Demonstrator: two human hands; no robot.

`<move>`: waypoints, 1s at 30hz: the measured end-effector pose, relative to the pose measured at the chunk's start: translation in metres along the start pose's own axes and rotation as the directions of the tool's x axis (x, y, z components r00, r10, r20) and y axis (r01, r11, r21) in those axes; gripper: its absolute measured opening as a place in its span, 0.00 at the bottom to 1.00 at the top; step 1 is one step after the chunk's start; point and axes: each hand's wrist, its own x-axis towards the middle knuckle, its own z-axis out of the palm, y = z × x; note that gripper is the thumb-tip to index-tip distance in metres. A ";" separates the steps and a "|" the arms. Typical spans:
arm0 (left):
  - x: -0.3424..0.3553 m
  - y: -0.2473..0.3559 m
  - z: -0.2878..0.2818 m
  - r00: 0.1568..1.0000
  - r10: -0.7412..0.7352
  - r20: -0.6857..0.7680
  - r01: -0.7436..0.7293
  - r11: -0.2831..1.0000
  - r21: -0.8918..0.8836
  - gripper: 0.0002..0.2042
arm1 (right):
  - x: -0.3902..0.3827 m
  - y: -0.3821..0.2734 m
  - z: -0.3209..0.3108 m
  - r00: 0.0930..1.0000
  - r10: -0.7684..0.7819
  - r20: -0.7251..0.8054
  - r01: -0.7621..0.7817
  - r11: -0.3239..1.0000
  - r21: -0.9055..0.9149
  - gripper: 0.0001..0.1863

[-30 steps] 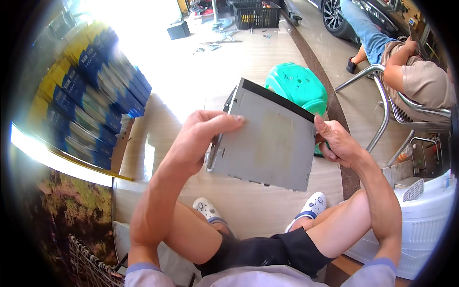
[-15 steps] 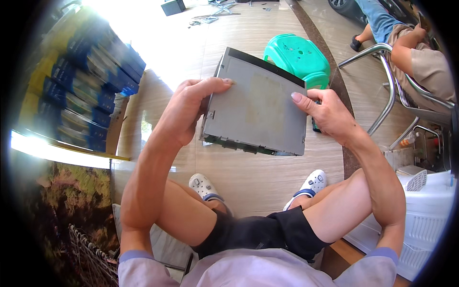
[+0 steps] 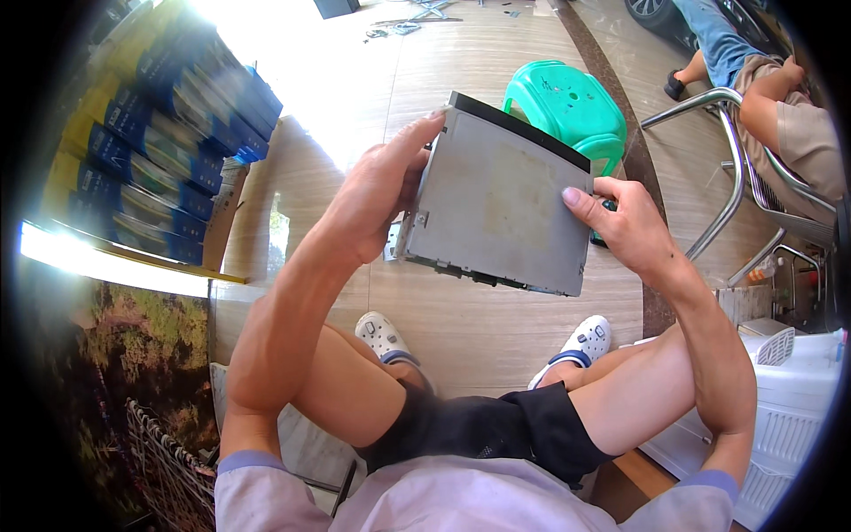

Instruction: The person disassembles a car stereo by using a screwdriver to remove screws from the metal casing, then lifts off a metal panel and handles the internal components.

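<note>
Grey metal box point(image 3: 496, 208) tipped a little steeper than before, held mid-air above the knees, long axis left-right, black front edge away, left hand point(image 3: 377, 191) and right hand point(image 3: 620, 222) clamped on opposite sides, green stool point(image 3: 567, 111) beyond, possibly touching nothing

- Short-sleeved pale lilac shirt point(image 3: 461, 496) with blue-edged cuffs
- Black shorts point(image 3: 479, 430)
- White perforated clogs point(image 3: 383, 335), blue-grey heel straps
- Bare forearms; left hand point(image 3: 377, 191), right hand point(image 3: 625, 226) without gloves or rings

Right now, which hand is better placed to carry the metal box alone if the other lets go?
Probably the left hand: its fingers span the grey metal box's whole left edge. The right hand only pinches the right edge.
</note>
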 end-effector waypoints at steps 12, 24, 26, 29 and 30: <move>-0.004 -0.008 0.008 0.998 -0.053 0.022 0.053 0.998 0.027 0.33 | -0.009 0.002 0.002 0.999 0.012 -0.034 -0.008 0.995 0.095 0.31; -0.014 -0.067 0.026 0.970 -0.241 0.020 0.241 0.971 -0.004 0.22 | -0.015 0.022 0.041 0.862 0.476 0.177 -0.496 0.863 0.099 0.29; -0.019 -0.083 0.026 0.966 -0.257 0.012 0.257 0.963 -0.083 0.21 | -0.015 0.030 0.051 0.838 0.504 0.209 -0.520 0.854 0.026 0.30; -0.020 -0.109 0.029 0.943 -0.334 -0.002 0.332 0.938 -0.096 0.21 | -0.020 0.043 0.063 0.807 0.559 0.191 -0.563 0.826 -0.039 0.29; -0.018 -0.121 0.026 0.938 -0.345 0.001 0.344 0.934 -0.100 0.21 | -0.022 0.046 0.065 0.799 0.568 0.197 -0.571 0.820 -0.043 0.29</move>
